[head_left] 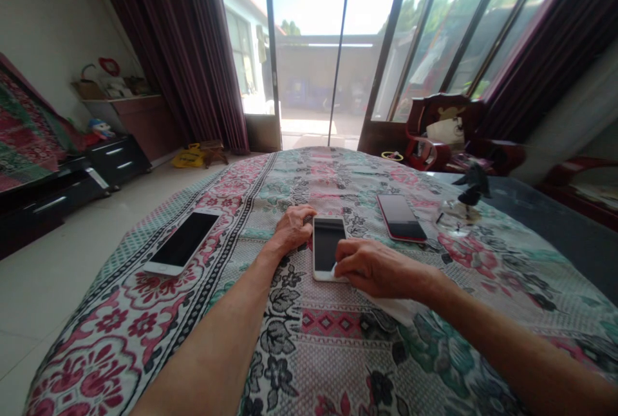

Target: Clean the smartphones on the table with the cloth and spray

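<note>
A white phone [327,242] with a dark screen lies flat in the middle of the patterned cloth. My left hand [293,228] rests curled against its left edge, fingers touching the phone's top corner. My right hand [374,268] is closed on a white wipe [393,308] and presses it onto the phone's lower right corner; most of the wipe trails under my wrist. A larger white phone [182,242] lies to the left, and a red-edged phone [400,217] lies to the right.
The floral cloth [338,351] covers a broad table. A small glass dish with a dark bird figure [466,207] stands at the right. Red wooden chairs [444,132], dark cabinets [72,178] and glass doors surround the table.
</note>
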The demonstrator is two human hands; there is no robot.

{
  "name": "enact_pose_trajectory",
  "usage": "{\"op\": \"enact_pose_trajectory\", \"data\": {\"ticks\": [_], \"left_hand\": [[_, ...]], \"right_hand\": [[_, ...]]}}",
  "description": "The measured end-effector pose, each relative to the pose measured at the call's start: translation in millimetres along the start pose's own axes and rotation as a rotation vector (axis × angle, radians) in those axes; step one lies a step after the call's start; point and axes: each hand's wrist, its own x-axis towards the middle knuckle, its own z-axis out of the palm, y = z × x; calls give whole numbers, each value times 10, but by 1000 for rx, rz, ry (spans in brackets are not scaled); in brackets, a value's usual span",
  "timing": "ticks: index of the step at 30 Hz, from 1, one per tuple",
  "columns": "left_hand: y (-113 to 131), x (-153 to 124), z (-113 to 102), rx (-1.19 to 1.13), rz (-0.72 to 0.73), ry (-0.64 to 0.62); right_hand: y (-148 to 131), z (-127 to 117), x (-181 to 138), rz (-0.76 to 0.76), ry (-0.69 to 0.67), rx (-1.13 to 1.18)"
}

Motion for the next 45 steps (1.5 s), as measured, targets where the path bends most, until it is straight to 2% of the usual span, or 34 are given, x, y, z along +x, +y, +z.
{"op": "enact_pose_trajectory", "data": {"ticks": [4,12,19,24,27,31,34,38,41,43,45], "left_hand": [[10,-2,-11,-1,4,-2],[-17,8,-1,15,3,-20],[4,2,-1,17,-3,5],[-9,5,-2,21,9,-5],[-10,0,0,20,8,-2],[-9,-2,3,13,-3,-3],[-8,2,-1,11,1,-4],[-11,3,3,7,4,-1],[-3,-4,4,7,-21,2],[18,-12,-5,15,-41,11],[48,-21,-22,22,-61,30]], "right_hand": [[-71,70,53,-31,26,-19],[98,-115,-108,51,-47,24],[-59,-9,-10,-6,-41,-28],[-22,-152,-107,76,-112,32],[29,-216,-143,58,-128,91],[50,-172,-110,28,-105,101],[47,-159,-110,93,-134,65],[98,-261,-166,147,-173,94],[221,-296,-186,190,-69,202],[336,-259,-186,309,45,257],[448,-202,-194,419,53,324]]}}
